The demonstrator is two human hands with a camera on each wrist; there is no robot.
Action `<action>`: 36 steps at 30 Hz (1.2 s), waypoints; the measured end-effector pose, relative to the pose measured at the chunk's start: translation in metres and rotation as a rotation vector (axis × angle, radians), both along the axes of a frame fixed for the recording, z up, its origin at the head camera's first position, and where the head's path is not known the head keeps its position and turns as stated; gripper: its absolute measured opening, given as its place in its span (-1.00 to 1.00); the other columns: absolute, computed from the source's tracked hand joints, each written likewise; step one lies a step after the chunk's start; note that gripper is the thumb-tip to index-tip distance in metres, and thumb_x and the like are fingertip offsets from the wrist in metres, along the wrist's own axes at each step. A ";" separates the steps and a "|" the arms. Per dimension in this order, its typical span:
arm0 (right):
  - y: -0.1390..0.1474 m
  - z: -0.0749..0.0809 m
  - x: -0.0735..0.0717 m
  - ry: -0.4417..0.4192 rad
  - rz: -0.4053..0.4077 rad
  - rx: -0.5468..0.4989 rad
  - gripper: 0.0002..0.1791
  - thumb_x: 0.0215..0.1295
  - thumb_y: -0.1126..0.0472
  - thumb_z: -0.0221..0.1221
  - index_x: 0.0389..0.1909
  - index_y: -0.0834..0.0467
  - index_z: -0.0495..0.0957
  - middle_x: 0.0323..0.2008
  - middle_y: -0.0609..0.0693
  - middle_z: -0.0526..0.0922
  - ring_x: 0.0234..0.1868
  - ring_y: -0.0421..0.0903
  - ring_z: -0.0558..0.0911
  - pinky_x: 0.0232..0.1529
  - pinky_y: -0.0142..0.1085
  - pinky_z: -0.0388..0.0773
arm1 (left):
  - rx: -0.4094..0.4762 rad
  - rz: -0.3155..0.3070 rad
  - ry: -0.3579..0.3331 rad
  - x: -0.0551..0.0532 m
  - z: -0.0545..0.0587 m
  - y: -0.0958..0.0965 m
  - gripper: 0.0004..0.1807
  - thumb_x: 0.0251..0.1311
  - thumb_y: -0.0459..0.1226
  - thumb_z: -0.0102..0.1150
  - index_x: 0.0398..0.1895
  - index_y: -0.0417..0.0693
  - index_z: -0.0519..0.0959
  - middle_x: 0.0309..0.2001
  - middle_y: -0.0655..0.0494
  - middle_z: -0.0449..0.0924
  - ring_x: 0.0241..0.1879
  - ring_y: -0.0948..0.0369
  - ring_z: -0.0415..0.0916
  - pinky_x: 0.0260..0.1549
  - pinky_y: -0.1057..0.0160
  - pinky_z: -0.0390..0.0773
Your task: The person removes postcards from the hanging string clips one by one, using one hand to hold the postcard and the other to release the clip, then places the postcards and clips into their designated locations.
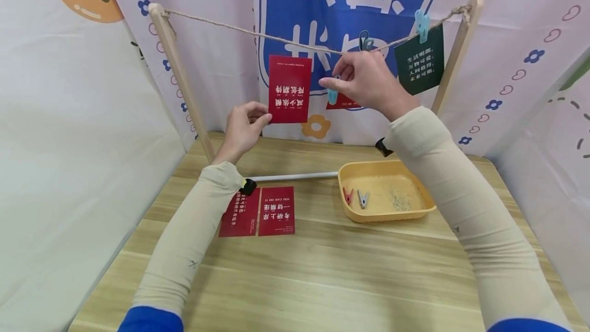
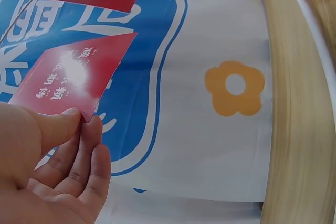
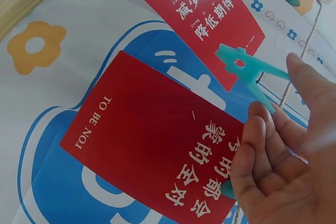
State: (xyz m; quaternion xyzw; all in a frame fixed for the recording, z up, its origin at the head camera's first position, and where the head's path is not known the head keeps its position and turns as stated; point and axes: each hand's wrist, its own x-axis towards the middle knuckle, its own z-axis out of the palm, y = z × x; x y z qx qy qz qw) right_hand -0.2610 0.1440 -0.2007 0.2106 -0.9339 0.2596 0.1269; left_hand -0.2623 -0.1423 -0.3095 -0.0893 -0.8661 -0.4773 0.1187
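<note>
Between thumb and fingers, my left hand pinches a red card with white lettering by its lower left corner, below the twine. My right hand is up at the twine, pinching a light-blue clothespin by its handle ends, its tip pointing downward in the head view. Behind that hand hangs another red card, mostly hidden in the head view, with a dark teal clothespin above it. To the right a dark green card hangs from a light-blue clothespin.
Two wooden posts carry the twine before a printed cloth. On the table lie two red cards, one partly behind the left sleeve. A yellow tray holds a red clothespin and a grey clothespin. Behind runs a white rod.
</note>
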 end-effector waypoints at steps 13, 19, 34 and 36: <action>0.000 -0.010 0.000 -0.018 0.005 0.025 -0.53 0.40 -0.14 0.36 -0.01 0.21 0.72 -0.21 0.13 0.75 -0.20 -0.01 0.65 -0.17 -0.23 0.69 | 0.015 -0.004 -0.036 0.006 -0.009 -0.002 -0.76 0.50 -0.27 0.24 0.09 -0.20 0.69 -0.03 -0.17 0.75 -0.07 0.06 0.68 -0.15 0.32 0.62; 0.004 -0.018 0.001 -0.035 0.013 0.023 -0.56 0.39 -0.12 0.37 -0.03 0.19 0.73 -0.24 0.12 0.77 -0.24 -0.02 0.66 -0.22 -0.26 0.68 | 0.028 -0.032 -0.053 0.009 -0.016 -0.002 -0.75 0.51 -0.27 0.23 0.10 -0.22 0.69 -0.03 -0.17 0.75 -0.04 0.00 0.68 -0.10 0.29 0.63; 0.016 -0.038 0.004 -0.076 -0.008 0.066 -0.59 0.35 -0.10 0.41 -0.12 0.19 0.75 -0.22 0.13 0.81 -0.27 0.01 0.69 -0.24 -0.20 0.73 | 0.069 -0.063 -0.088 0.015 -0.034 -0.006 -0.76 0.51 -0.27 0.22 0.09 -0.24 0.67 -0.01 -0.19 0.74 0.02 -0.02 0.69 0.01 0.20 0.65; 0.017 -0.040 0.005 -0.077 -0.009 0.068 -0.61 0.35 -0.09 0.41 -0.13 0.19 0.75 -0.24 0.12 0.81 -0.30 0.01 0.69 -0.26 -0.22 0.72 | 0.077 -0.065 -0.093 0.016 -0.035 -0.006 -0.75 0.52 -0.27 0.22 0.09 -0.24 0.67 -0.01 -0.19 0.74 0.02 -0.01 0.69 0.02 0.19 0.66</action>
